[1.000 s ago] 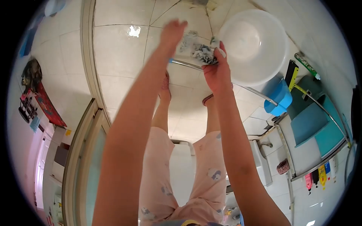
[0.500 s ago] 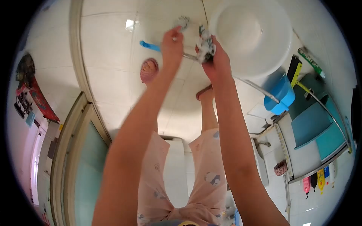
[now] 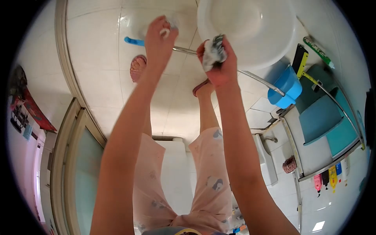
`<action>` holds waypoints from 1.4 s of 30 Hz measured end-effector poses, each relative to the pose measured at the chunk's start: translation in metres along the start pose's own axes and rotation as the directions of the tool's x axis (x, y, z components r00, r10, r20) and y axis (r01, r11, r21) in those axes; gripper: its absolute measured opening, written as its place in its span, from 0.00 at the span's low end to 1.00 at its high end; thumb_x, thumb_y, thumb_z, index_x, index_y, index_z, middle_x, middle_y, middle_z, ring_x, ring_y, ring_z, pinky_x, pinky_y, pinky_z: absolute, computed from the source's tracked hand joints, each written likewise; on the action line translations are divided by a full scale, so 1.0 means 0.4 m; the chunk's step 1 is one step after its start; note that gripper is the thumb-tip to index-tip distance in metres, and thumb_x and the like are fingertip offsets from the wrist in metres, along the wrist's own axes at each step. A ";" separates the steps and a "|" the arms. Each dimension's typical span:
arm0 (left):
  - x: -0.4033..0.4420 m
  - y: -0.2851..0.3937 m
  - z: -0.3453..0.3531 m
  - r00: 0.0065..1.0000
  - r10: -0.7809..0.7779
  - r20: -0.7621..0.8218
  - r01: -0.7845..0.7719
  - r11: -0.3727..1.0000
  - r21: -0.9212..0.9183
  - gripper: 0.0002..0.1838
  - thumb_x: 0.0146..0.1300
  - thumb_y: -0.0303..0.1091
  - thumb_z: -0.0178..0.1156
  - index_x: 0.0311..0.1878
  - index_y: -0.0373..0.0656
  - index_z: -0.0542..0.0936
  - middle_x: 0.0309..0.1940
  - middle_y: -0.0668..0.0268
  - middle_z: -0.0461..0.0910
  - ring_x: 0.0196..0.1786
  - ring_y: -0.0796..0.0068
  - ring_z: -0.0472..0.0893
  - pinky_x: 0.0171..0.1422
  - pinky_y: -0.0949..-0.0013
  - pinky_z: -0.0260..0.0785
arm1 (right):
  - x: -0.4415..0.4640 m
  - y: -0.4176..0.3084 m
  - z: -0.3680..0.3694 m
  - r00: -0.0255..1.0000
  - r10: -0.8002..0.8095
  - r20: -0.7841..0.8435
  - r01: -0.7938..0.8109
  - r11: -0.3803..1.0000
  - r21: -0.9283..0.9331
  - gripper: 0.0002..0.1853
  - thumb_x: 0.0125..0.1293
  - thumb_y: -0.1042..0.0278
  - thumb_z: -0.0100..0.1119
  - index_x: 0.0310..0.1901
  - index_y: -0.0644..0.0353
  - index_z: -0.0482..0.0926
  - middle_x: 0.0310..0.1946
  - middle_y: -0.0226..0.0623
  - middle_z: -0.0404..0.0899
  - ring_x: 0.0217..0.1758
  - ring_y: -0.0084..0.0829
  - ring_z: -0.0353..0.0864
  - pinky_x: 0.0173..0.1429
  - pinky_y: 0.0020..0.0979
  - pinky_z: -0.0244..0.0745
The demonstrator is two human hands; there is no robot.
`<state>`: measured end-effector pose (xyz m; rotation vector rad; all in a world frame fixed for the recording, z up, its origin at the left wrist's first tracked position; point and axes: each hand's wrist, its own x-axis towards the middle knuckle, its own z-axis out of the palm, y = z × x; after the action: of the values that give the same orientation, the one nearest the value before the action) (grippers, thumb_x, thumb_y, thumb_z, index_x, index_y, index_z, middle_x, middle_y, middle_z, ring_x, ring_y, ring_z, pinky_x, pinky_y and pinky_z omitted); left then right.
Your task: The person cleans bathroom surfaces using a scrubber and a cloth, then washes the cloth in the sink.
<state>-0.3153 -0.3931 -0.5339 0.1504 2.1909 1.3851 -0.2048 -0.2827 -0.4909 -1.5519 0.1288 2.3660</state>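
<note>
My right hand (image 3: 225,64) is closed around a crumpled cloth (image 3: 214,53), white with dark grey-green patches, beside the near left edge of a large white basin (image 3: 270,58). Off to the left, my left hand (image 3: 159,35) has its fingers curled towards the thumb. A small whitish, blurred bit shows at those fingertips, and I cannot tell what it is. Below both hands runs the chrome handle of a long-handled dustpan (image 3: 285,88), with a blue grip (image 3: 134,41) at its left end and a blue pan on the right.
Under me is a pale tiled floor (image 3: 98,86), with my slippered feet on it. A sliding glass door (image 3: 88,156) stands at the left. On the right are a black-and-yellow broom head (image 3: 300,60), a green tube (image 3: 318,51), a teal bin (image 3: 321,121) and several hanging tubes (image 3: 333,178).
The view has shifted, so most things sit further left. My left hand has moved away from the right one. The cloth in my right hand is bunched more tightly.
</note>
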 end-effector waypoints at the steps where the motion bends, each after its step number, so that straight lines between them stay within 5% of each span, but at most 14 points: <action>1: -0.034 0.064 -0.011 0.991 -0.101 0.083 0.108 0.990 -0.089 0.14 0.55 0.27 0.58 0.46 0.37 0.75 0.45 0.67 0.76 0.44 0.79 0.73 0.48 0.78 0.64 | 0.006 0.006 0.002 0.998 0.060 -0.005 -0.059 0.998 0.015 0.12 0.64 0.62 0.52 0.42 0.62 0.74 0.36 0.36 0.77 0.42 0.34 0.76 0.44 0.36 0.75; 4: -0.134 0.211 -0.025 0.916 -0.245 0.318 0.329 0.911 -0.248 0.08 0.58 0.24 0.55 0.42 0.37 0.75 0.42 0.69 0.74 0.45 0.84 0.71 0.50 0.80 0.64 | 0.005 0.029 0.017 0.999 0.033 0.040 -0.033 0.999 -0.008 0.16 0.65 0.62 0.49 0.47 0.65 0.72 0.40 0.39 0.78 0.46 0.35 0.76 0.50 0.36 0.73; 7: -0.204 0.269 0.007 0.919 -0.261 0.295 0.345 0.896 -0.281 0.11 0.56 0.28 0.59 0.41 0.33 0.74 0.38 0.60 0.78 0.41 0.76 0.79 0.44 0.73 0.73 | -0.088 0.021 0.065 0.995 -0.076 0.065 0.078 0.996 -0.031 0.20 0.67 0.57 0.47 0.56 0.58 0.68 0.45 0.41 0.76 0.49 0.36 0.75 0.53 0.37 0.71; 10: -0.260 0.348 0.025 0.835 -0.337 0.435 0.434 0.889 -0.144 0.09 0.59 0.29 0.59 0.41 0.38 0.76 0.40 0.65 0.77 0.42 0.81 0.75 0.48 0.77 0.68 | -0.162 -0.013 0.005 0.986 -0.128 0.109 0.120 0.990 0.074 0.22 0.67 0.51 0.47 0.59 0.50 0.67 0.46 0.38 0.74 0.46 0.36 0.76 0.50 0.39 0.72; 15: -0.363 0.351 0.070 0.868 -0.063 0.493 -0.028 0.984 0.176 0.13 0.56 0.34 0.62 0.43 0.41 0.76 0.47 0.67 0.76 0.57 0.72 0.68 0.50 0.70 0.65 | -0.300 -0.044 -0.104 0.944 -0.310 -0.109 0.324 0.933 0.157 0.20 0.65 0.55 0.51 0.56 0.52 0.70 0.38 0.34 0.75 0.40 0.28 0.75 0.42 0.34 0.75; 19: -0.494 0.317 0.144 0.790 -0.207 0.578 0.311 0.946 -0.087 0.18 0.62 0.36 0.56 0.55 0.43 0.72 0.51 0.66 0.72 0.55 0.74 0.69 0.57 0.71 0.63 | -0.408 -0.027 -0.212 0.882 -0.420 -0.214 0.471 0.803 0.365 0.18 0.65 0.60 0.51 0.56 0.52 0.71 0.42 0.32 0.74 0.43 0.30 0.75 0.46 0.35 0.75; 22: -0.618 0.327 0.201 0.582 -0.366 0.726 0.580 0.813 -0.055 0.20 0.66 0.38 0.50 0.60 0.45 0.70 0.51 0.66 0.72 0.53 0.76 0.70 0.60 0.74 0.61 | -0.474 -0.005 -0.318 0.832 -0.495 -0.249 0.544 0.645 0.537 0.18 0.68 0.61 0.45 0.56 0.54 0.70 0.46 0.32 0.74 0.46 0.29 0.74 0.52 0.31 0.73; 26: -0.804 0.317 0.331 0.564 -0.072 0.823 -0.035 0.993 0.110 0.20 0.67 0.39 0.46 0.60 0.43 0.70 0.50 0.62 0.74 0.49 0.76 0.72 0.56 0.75 0.62 | -0.608 -0.049 -0.480 0.764 -0.575 -0.291 0.620 0.531 0.577 0.18 0.68 0.60 0.45 0.56 0.57 0.69 0.44 0.32 0.74 0.46 0.28 0.75 0.51 0.29 0.72; 29: -1.017 0.325 0.459 0.419 -0.050 0.907 -0.132 0.985 0.115 0.20 0.67 0.38 0.44 0.57 0.38 0.71 0.52 0.56 0.73 0.52 0.63 0.73 0.58 0.70 0.63 | -0.723 -0.109 -0.685 0.684 -0.648 -0.335 0.704 0.464 0.538 0.20 0.67 0.56 0.46 0.55 0.59 0.69 0.44 0.32 0.75 0.46 0.28 0.75 0.51 0.28 0.72; 32: -1.292 0.341 0.608 0.225 -0.007 0.974 -0.339 0.937 0.085 0.24 0.67 0.41 0.41 0.61 0.38 0.66 0.61 0.55 0.66 0.64 0.53 0.63 0.66 0.52 0.53 | -0.907 -0.235 -0.887 0.652 -0.633 -0.419 0.727 0.363 0.583 0.22 0.66 0.52 0.47 0.54 0.60 0.69 0.47 0.34 0.75 0.48 0.31 0.74 0.54 0.31 0.70; 34: -1.458 0.346 0.707 0.151 0.075 0.986 -0.660 0.750 0.044 0.27 0.67 0.46 0.39 0.65 0.43 0.62 0.64 0.55 0.63 0.68 0.54 0.58 0.69 0.44 0.45 | -1.028 -0.317 -0.985 0.652 -0.612 -0.448 0.715 0.299 0.632 0.25 0.66 0.47 0.47 0.54 0.60 0.70 0.51 0.36 0.73 0.53 0.34 0.71 0.58 0.35 0.67; 35: -1.533 0.351 0.760 0.108 0.081 0.991 -0.635 0.773 0.007 0.29 0.66 0.48 0.37 0.66 0.43 0.59 0.68 0.51 0.53 0.72 0.49 0.45 0.68 0.33 0.32 | -1.083 -0.355 -1.040 0.622 -0.633 -0.462 0.738 0.276 0.616 0.25 0.66 0.47 0.47 0.53 0.60 0.70 0.51 0.37 0.73 0.54 0.35 0.70 0.59 0.36 0.66; 38: -1.738 0.339 0.914 0.194 0.254 0.948 -0.768 0.640 -0.015 0.30 0.66 0.49 0.38 0.66 0.43 0.59 0.67 0.45 0.52 0.72 0.49 0.45 0.68 0.34 0.32 | -1.184 -0.459 -1.207 0.540 -0.657 -0.526 0.804 0.218 0.553 0.22 0.66 0.50 0.48 0.52 0.60 0.70 0.51 0.38 0.72 0.54 0.35 0.70 0.59 0.37 0.66; 42: -1.882 0.351 1.042 0.139 0.347 0.927 -0.755 0.643 -0.128 0.24 0.65 0.45 0.42 0.60 0.41 0.67 0.63 0.43 0.58 0.68 0.48 0.52 0.68 0.44 0.44 | -1.225 -0.607 -1.432 0.462 -0.615 -0.639 0.865 0.154 0.477 0.17 0.66 0.58 0.50 0.49 0.63 0.70 0.45 0.43 0.74 0.48 0.37 0.74 0.50 0.37 0.74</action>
<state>0.5039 -0.2686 -0.2626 1.6838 1.3120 0.7305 0.5524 -0.2912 -0.2585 -1.0597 0.2932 0.9602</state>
